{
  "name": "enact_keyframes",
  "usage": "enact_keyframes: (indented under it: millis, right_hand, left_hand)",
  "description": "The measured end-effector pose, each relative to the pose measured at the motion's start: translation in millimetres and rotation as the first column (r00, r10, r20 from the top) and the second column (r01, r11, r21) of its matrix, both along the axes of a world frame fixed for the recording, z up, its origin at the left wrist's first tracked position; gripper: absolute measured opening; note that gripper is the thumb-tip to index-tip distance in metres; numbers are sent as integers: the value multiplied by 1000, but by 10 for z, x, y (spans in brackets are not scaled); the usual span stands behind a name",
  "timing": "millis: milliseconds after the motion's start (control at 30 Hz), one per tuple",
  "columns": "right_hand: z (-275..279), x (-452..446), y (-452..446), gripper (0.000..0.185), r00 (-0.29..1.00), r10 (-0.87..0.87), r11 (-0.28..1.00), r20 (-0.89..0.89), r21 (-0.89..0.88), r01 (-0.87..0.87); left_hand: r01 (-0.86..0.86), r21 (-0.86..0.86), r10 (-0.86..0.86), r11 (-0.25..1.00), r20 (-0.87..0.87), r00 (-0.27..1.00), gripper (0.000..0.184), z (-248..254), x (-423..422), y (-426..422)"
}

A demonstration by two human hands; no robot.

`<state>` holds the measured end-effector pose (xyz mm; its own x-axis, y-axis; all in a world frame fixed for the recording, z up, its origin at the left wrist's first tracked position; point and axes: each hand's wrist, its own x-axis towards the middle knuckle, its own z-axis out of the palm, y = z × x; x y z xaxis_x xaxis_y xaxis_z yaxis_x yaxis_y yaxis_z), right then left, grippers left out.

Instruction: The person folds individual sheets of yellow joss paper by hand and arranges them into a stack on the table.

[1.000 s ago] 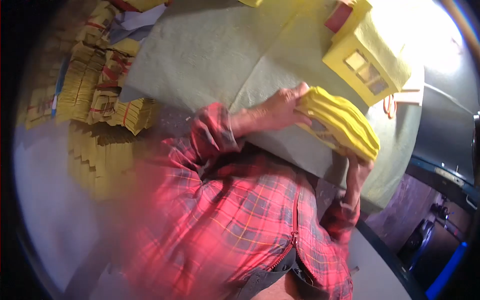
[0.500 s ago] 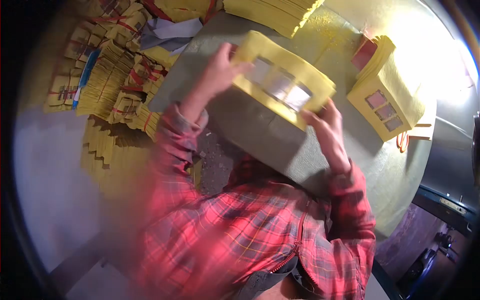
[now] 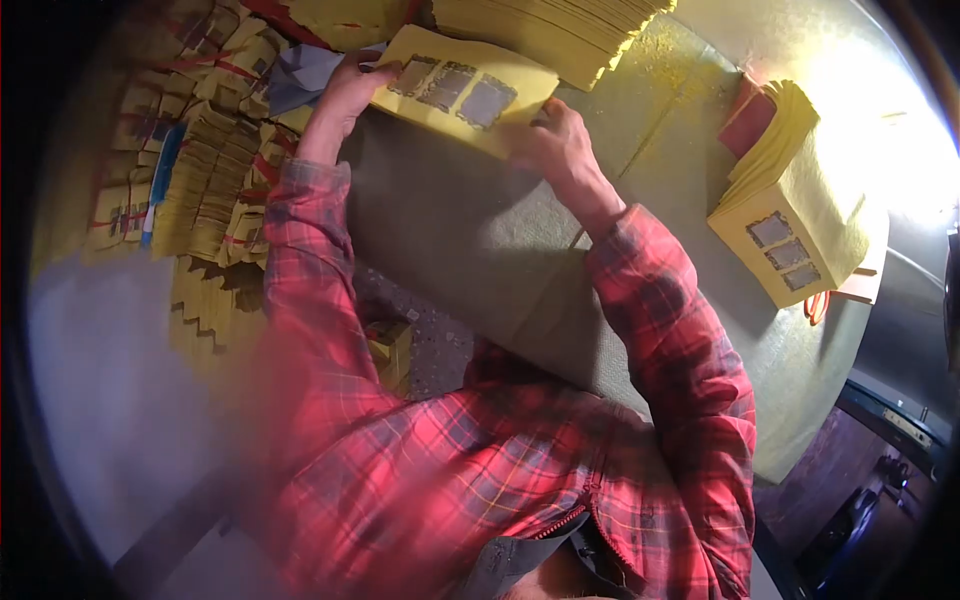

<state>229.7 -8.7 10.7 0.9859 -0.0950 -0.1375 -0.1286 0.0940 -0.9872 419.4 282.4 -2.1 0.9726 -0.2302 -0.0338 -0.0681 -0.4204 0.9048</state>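
A stack of yellow window envelopes (image 3: 450,85) lies tilted at the far side of the grey-green table (image 3: 470,240). Three clear, dark-bordered windows show on its upper face. My left hand (image 3: 345,95) grips its left end, thumb on top and fingers partly hidden behind. At the right end my right hand (image 3: 556,145) is closed around the corner, slightly blurred. Just beyond the held stack is a larger pile of yellow paper pieces (image 3: 545,35).
To the right stands another yellow envelope stack (image 3: 790,200) with three windows, orange-handled scissors (image 3: 817,307) beside it. Tied yellow bundles (image 3: 215,150) with red bands fill the left, with a blue-and-white strip (image 3: 160,180) among them. Yellow dust marks the table's back.
Both hands have carried the envelope stack up and left, toward the far pile. Its windowed face has turned more upward, and the glare on the windows is gone.
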Motion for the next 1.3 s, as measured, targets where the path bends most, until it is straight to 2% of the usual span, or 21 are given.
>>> enact_keyframes:
  millis: [167, 233, 267, 300, 333, 367, 400, 433, 500, 567, 633, 667, 767, 833, 900, 967, 1000, 1067, 1200, 1233, 1300]
  right_hand:
    - [57, 194, 29, 46, 996, -62, 994, -57, -94, 56]
    - [-58, 140, -63, 47, 991, -136, 982, 3, -132, 136]
    - [-145, 27, -163, 47, 985, -175, 974, 0, -145, 173]
    - [-282, -110, -269, 46, 994, -56, 908, 95, -409, 90]
    - [-337, -257, -385, 45, 986, 90, 759, 138, -651, 22]
    - [-44, -611, -479, 48, 993, 28, 800, 112, -598, 44]
    - [294, -1093, -534, 53, 996, -24, 837, 88, -543, 68]
    - [282, -1462, -632, 56, 987, -54, 809, 148, -574, 130]
    - [228, -2176, -844, 59, 970, -93, 700, 226, -678, 225]
    - [168, -2843, -1016, 57, 960, -138, 568, 244, -775, 278]
    - [128, -3292, -1144, 55, 957, -156, 516, 246, -806, 291]
    - [134, -3449, -1210, 55, 964, -170, 520, 202, -813, 262]
    - [171, -3723, -1450, 55, 967, -223, 539, 125, -811, 229]
    - [236, -3598, -1710, 67, 979, -143, 369, 146, -910, 189]
    - [421, -3324, -1910, 81, 956, -135, 236, 259, -929, 285]
    - [517, -3031, -2142, 93, 916, -179, -55, 360, -933, 356]
    - [536, -2880, -2291, 93, 907, -195, -54, 373, -928, 369]
    - [548, -2628, -2573, 92, 852, -149, -345, 502, -834, 431]
    - [491, -2405, -2840, 77, 855, -159, -458, 494, -804, 380]
    - [472, -2431, -2850, 77, 854, -160, -458, 495, -804, 380]
    - [428, -2570, -2835, 59, 857, -96, -478, 506, -779, 406]
  left_hand:
    - [-61, -48, 58, 997, -57, 997, 68, -207, 316, 72]
    - [-109, 60, 109, 992, -4, 994, 68, -168, 301, 59]
    - [-139, 142, 122, 980, 119, 985, 68, -134, 292, 84]
    - [-177, 212, 124, 961, 241, 962, 69, -157, 322, 167]
    - [-200, 273, 107, 941, 318, 942, 64, -143, 329, 304]
    - [-234, 327, 92, 916, 396, 913, 60, -92, 249, 383]
    - [-323, 156, 224, 933, 451, 864, 50, 158, -260, 142]
    - [-404, -18, 363, 915, 475, 802, 41, 378, -856, -162]
    - [-283, -244, 363, 928, 419, 832, 28, 383, -1512, -478]
    - [-52, -362, 207, 931, 402, 892, 23, 262, -2140, -850]
    - [143, -200, -102, 969, 200, 974, 26, 260, -2743, -1165]
    - [212, -148, -173, 966, 239, 955, 22, 243, -3003, -1408]
    - [402, -129, -385, 907, 140, 912, 17, 304, -3565, -2080]
    - [499, -100, -484, 861, 144, 863, 17, 252, -3742, -2428]
    - [626, -50, -588, 778, 291, 754, 18, 173, -3853, -2701]
    - [635, -2, -601, 773, 321, 732, 18, 135, -3916, -2882]
    - [634, 29, -604, 773, 341, 721, 19, 116, -3930, -2949]
    - [642, 68, -619, 764, 363, 697, 19, 57, -3923, -3001]
    - [636, 141, -633, 759, 386, 671, 28, 13, -3952, -2959]
    - [611, 117, -601, 783, 395, 695, 36, 25, -3979, -2959]
    - [557, 65, -531, 828, 409, 742, 51, 61, -4012, -2962]
